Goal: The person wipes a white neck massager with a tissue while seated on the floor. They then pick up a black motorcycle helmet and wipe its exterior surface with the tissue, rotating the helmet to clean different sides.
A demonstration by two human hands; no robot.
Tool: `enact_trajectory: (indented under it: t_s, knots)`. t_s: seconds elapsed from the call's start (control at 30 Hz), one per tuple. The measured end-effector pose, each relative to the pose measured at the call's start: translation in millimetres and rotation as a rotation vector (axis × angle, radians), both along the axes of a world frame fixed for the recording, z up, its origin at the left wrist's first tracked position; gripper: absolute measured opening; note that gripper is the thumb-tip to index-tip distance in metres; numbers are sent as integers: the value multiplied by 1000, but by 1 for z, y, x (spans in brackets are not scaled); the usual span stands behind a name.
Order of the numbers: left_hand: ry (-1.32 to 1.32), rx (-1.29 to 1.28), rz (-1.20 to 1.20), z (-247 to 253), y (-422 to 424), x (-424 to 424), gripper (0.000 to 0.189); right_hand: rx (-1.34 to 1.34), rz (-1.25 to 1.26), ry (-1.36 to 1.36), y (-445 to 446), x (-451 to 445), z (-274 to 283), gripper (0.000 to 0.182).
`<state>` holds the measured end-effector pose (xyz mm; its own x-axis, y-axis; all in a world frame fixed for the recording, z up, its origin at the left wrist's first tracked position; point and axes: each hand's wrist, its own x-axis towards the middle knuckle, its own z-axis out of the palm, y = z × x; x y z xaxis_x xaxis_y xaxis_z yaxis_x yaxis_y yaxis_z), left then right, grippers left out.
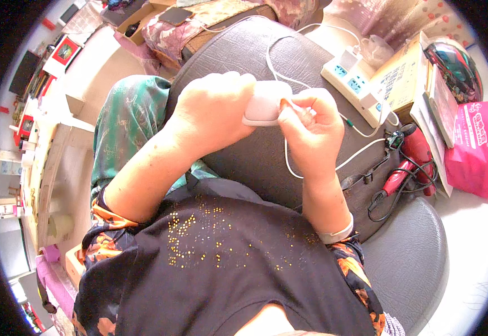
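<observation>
A small pale rounded object point(265, 105) with a raised rim is held up over the leather seat, between my two hands. What kind of thing it is, I cannot tell. My left hand point(216, 109) grips its left side, with the fingers curled mostly out of sight behind it. At its right edge, my right hand point(313, 126) pinches with thumb and forefinger. Something small and white shows among those right fingers, partly hidden. A white cable point(288, 157) runs across the seat behind and below the right hand.
The dark leather seat point(235, 50) bears a power strip point(355, 86) with plugs and a red hair dryer point(414, 151) with a coiled cord. Beyond are a yellow box point(401, 73) and a pink bag point(473, 151). A smartphone point(176, 17) lies on cloth at the top left.
</observation>
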<state>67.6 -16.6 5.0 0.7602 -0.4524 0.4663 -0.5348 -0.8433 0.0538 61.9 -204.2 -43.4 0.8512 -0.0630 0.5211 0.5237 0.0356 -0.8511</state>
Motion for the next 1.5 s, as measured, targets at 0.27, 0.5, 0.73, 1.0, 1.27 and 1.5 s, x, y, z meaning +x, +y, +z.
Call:
enact_trajectory:
  t_s: [0.27, 0.5, 0.73, 1.0, 1.27, 1.5]
  knots:
    - [26, -12, 34, 4, -1, 1, 35, -207, -99, -118, -2, -3, 6, 14]
    - [-1, -25, 15, 2, 0, 0, 40, -242, -121, -144, -5, -2, 6, 14]
    - [-19, -39, 17, 3, 2, 4, 40, -255, -123, -156, -3, -3, 9, 17]
    - [0, -45, 2, 5, 6, 4, 39, -313, -138, -222, -2, -7, 16, 18]
    - [-15, 29, 44, 2, -6, -4, 37, -323, -222, -225, -7, 1, 11, 18]
    - [75, 17, 82, 11, 1, 2, 46, -305, -138, -291, -2, -5, 9, 20]
